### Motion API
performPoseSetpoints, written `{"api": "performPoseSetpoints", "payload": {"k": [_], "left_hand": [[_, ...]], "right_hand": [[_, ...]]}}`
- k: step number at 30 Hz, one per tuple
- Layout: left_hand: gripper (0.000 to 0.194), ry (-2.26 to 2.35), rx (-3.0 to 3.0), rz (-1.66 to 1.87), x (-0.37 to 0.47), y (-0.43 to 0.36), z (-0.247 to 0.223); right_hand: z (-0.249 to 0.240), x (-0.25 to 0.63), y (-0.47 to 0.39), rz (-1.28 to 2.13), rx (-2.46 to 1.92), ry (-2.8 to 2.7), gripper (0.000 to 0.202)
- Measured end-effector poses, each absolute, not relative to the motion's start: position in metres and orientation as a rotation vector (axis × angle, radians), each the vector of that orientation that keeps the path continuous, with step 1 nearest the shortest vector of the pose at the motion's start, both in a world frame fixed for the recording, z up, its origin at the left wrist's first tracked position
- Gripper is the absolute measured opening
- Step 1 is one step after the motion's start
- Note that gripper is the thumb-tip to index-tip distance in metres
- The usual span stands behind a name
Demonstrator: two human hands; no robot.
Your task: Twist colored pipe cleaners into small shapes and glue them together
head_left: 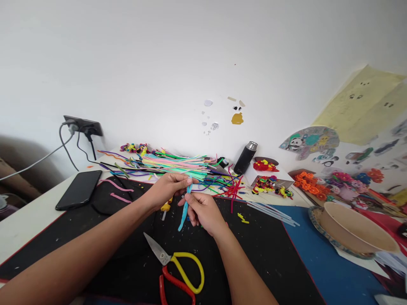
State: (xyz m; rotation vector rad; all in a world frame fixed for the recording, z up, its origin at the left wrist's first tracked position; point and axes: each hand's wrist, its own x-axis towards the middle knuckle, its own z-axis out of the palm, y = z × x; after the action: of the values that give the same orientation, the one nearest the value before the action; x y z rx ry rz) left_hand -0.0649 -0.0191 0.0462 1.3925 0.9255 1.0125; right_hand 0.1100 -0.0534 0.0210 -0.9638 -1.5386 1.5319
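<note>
A light blue pipe cleaner piece (183,218), flattened like a strip, runs between my two hands above a black mat. My left hand (173,186) pinches its upper end between thumb and fingers. Lower down, my right hand (203,209) grips the same piece between thumb and forefinger, leaving its lower end hanging free. Behind my left hand, a small yellow item (165,206) with a pale stick lies partly hidden. Nearer to me on the mat, scissors (168,258) with one yellow and one red handle lie with their blades together.
A large heap of coloured pipe cleaners (178,163) lies along the wall. A black phone (79,190) rests at left. A dark flask (245,158) leans near a white box (280,180). At right stands a beige bowl (352,228). Pale sticks (273,213) lie across the mat's far edge.
</note>
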Motion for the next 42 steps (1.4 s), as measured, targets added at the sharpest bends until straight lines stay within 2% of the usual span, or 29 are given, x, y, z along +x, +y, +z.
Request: {"api": "performPoseSetpoints", "payload": {"k": [8, 16, 30, 42], "left_hand": [[0.052, 0.927, 1.438, 0.969, -0.066, -0.0206, 0.0487], [0.044, 0.954, 1.553, 0.947, -0.069, -0.0161, 0.0476], [0.056, 0.994, 1.526, 0.949, -0.0645, -0.019, 0.0483], [0.052, 0.933, 1.468, 0.932, -0.0647, -0.0196, 0.0459]], "right_hand": [[0.0202, 0.1079, -0.0561, 1.538, -0.959, -1.541, 0.054], [0.0221, 0.1082, -0.0534, 1.422, -0.948, -1.375, 0.045], [0.0213, 0.1078, -0.0542, 1.3, -1.021, -1.49, 0.036], [0.0245, 0.1084, -0.0556, 1.367, -1.03, -1.508, 0.038]]}}
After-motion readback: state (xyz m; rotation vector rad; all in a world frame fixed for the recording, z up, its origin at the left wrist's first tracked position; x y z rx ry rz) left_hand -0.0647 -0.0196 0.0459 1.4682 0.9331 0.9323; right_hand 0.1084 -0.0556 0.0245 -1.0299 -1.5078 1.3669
